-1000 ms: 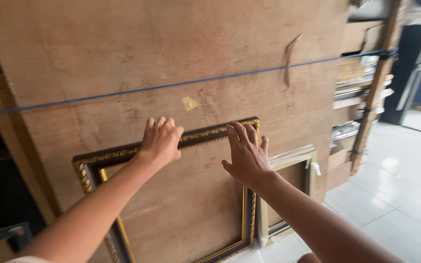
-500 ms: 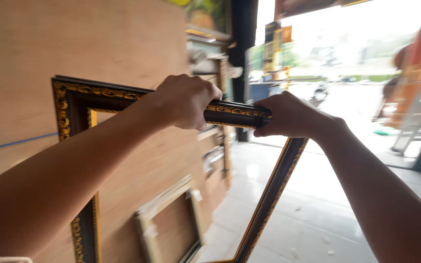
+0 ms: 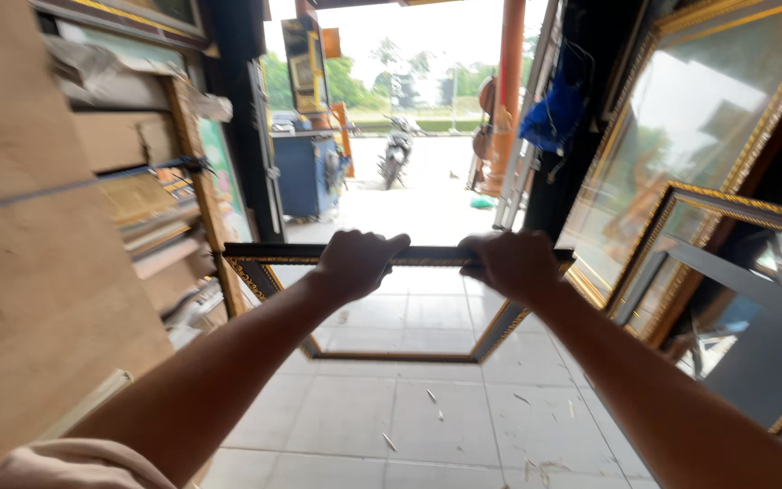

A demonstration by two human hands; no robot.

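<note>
I hold an empty rectangular picture frame (image 3: 275, 254), dark with gold trim, out in front of me above the tiled floor. My left hand (image 3: 357, 260) grips its near top rail left of centre. My right hand (image 3: 510, 263) grips the same rail right of centre. The frame tilts away from me, so its far rail (image 3: 391, 357) hangs lower, and the floor shows through the opening.
Plywood sheets (image 3: 38, 272) and stacked boards line the left wall. Large gold-edged mirrors and frames (image 3: 681, 145) lean on the right. The tiled aisle (image 3: 427, 417), littered with wood chips, leads to an open doorway with a blue cabinet (image 3: 305, 172) and a parked motorcycle (image 3: 397, 154).
The frame has come off the plywood wall into both hands. My view has swung right, from the wall toward the aisle and the doorway, with the frame carried out in front.
</note>
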